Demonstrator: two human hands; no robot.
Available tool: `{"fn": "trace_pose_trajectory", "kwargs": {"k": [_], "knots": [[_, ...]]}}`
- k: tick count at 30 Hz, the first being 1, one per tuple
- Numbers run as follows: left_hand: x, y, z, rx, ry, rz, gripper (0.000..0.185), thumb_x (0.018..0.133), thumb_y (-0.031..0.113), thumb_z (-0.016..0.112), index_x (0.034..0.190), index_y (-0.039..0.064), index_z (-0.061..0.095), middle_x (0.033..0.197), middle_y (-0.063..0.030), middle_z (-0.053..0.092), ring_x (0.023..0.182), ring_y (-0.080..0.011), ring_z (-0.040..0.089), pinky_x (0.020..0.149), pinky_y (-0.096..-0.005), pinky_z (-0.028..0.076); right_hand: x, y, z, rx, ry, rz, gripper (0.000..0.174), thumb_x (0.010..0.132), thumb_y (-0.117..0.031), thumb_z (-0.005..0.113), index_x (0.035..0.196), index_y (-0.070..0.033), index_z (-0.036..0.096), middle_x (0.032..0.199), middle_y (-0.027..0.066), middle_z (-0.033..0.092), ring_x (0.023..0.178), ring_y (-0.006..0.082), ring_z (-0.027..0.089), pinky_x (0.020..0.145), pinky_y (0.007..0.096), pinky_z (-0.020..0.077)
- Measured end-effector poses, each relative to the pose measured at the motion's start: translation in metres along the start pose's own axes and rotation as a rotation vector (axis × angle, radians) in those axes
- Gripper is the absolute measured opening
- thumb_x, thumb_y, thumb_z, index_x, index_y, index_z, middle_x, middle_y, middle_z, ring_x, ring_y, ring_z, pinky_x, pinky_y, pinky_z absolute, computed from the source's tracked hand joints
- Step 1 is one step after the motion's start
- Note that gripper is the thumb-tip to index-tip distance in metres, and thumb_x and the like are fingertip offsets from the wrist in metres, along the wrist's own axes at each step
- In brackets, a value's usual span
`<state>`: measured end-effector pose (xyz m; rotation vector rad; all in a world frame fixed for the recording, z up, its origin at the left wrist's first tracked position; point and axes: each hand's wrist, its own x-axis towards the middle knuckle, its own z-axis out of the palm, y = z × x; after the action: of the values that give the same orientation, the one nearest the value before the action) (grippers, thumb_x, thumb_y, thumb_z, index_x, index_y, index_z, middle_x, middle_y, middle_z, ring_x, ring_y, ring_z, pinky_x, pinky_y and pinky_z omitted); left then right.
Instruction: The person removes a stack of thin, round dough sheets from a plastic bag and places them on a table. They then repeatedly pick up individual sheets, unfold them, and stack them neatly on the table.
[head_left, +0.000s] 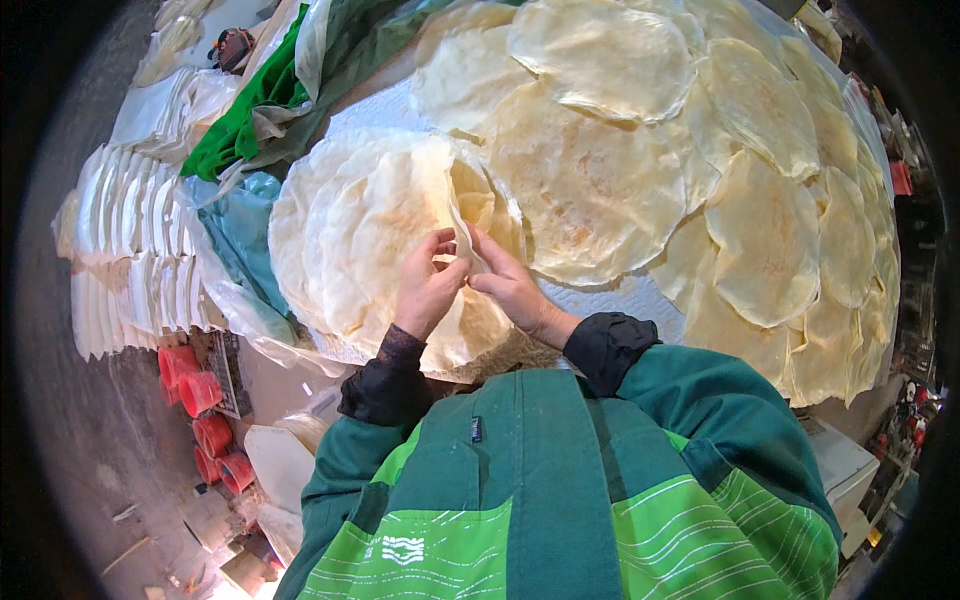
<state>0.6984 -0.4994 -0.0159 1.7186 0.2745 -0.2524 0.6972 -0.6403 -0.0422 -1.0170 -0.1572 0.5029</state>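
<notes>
Both hands meet over a stack of thin, pale round flatbreads (337, 225) on the near left of the table. My left hand (435, 281) pinches the near edge of an upright fold of flatbread (442, 176). From the other side, my right hand (514, 289) grips the same fold, its fingertips partly hidden behind it. The two thumbs are close together. Right of the stack lies a larger browned flatbread (581, 180), overlapping several others.
More flatbreads (765, 247) overlap across the table's right side. White textured cloth (637, 300) shows beneath. At the left are green cloth (255, 112), clear plastic over blue material (240, 217) and stacked white folded sheets (135, 210). Red containers (199, 390) stand lower left.
</notes>
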Motion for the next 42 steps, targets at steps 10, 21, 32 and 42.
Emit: {"fn": "trace_pose_trajectory", "kwargs": {"k": [10, 21, 32, 42], "knots": [[0.013, 0.003, 0.012, 0.696, 0.217, 0.396, 0.015, 0.076, 0.007, 0.051, 0.086, -0.004, 0.053, 0.067, -0.0187, 0.056, 0.061, -0.0274, 0.059, 0.057, -0.0394, 0.046, 0.022, 0.024, 0.002, -0.177, 0.337, -0.078, 0.043, 0.083, -0.003, 0.044, 0.125, 0.004, 0.044, 0.116, 0.0116, 0.055, 0.108, 0.0192, 0.053, 0.093, 0.0296, 0.0415], [0.008, -0.045, -0.134, -0.967, 0.362, -0.335, 0.034, 0.086, 0.005, 0.044, 0.117, -0.001, 0.053, 0.096, -0.0099, 0.062, 0.082, -0.0219, 0.062, 0.078, -0.0334, 0.052, 0.024, 0.057, -0.072, -0.285, 0.524, 0.303, 0.009, 0.088, -0.012, 0.055, 0.089, -0.004, 0.057, 0.076, 0.0026, 0.059, 0.063, 0.0094, 0.054, 0.051, 0.0242, 0.0426], [-0.100, 0.002, -0.432, -0.531, 0.807, 0.305, 0.029, 0.087, 0.014, 0.050, 0.111, -0.001, 0.056, 0.113, -0.0155, 0.058, 0.101, -0.0243, 0.056, 0.090, -0.0338, 0.042, 0.019, 0.044, -0.067, -0.599, 0.684, 0.334, 0.017, 0.082, -0.015, 0.059, 0.087, 0.001, 0.059, 0.077, 0.0078, 0.062, 0.071, 0.0138, 0.056, 0.064, 0.0285, 0.0443], [-0.047, 0.092, -0.199, 0.682, 0.588, 0.668, 0.022, 0.088, 0.014, 0.051, 0.102, 0.000, 0.061, 0.097, -0.0074, 0.060, 0.089, -0.0211, 0.058, 0.082, -0.0314, 0.046, 0.022, 0.038, -0.061, -0.736, 0.688, 0.125, 0.020, 0.083, -0.020, 0.061, 0.080, 0.000, 0.058, 0.068, 0.0047, 0.060, 0.063, 0.0115, 0.053, 0.059, 0.0288, 0.0426]]}}
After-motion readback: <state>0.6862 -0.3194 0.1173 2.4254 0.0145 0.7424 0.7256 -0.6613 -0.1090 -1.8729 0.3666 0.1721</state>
